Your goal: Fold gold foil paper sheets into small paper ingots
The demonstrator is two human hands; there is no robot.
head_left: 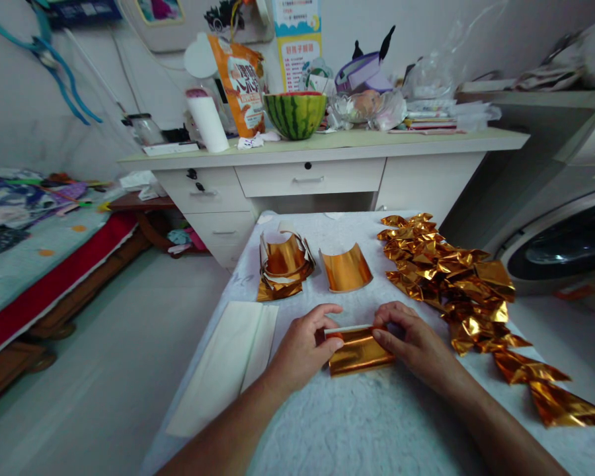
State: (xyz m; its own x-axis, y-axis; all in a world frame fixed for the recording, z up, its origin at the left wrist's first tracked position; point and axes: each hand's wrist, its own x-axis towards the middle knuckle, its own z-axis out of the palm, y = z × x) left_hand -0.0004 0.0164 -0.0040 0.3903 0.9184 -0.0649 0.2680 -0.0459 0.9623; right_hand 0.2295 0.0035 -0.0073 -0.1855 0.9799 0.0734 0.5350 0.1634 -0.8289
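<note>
A sheet of shiny gold foil paper [361, 357] with a pale upper edge lies on the table in front of me. My left hand [311, 340] grips its left end between thumb and fingers. At its right end my right hand [401, 330] pinches the top edge, fingers curled. Just beyond the hands, a single curved gold foil sheet [347, 268] rests on the cloth. Left of that sheet sits a curled stack of gold foil sheets [285, 259] showing white undersides. Many folded gold foil pieces [446, 271] are heaped along the table's right side.
White paper sheets [223, 367] lie on the cloth-covered table [337, 430] by my left forearm. Behind stands a desk [307, 175] bearing a cut watermelon [295, 116], an orange pouch [240, 86] and plastic bags. A washing machine [565, 218] is at right, a bed [44, 251] at left.
</note>
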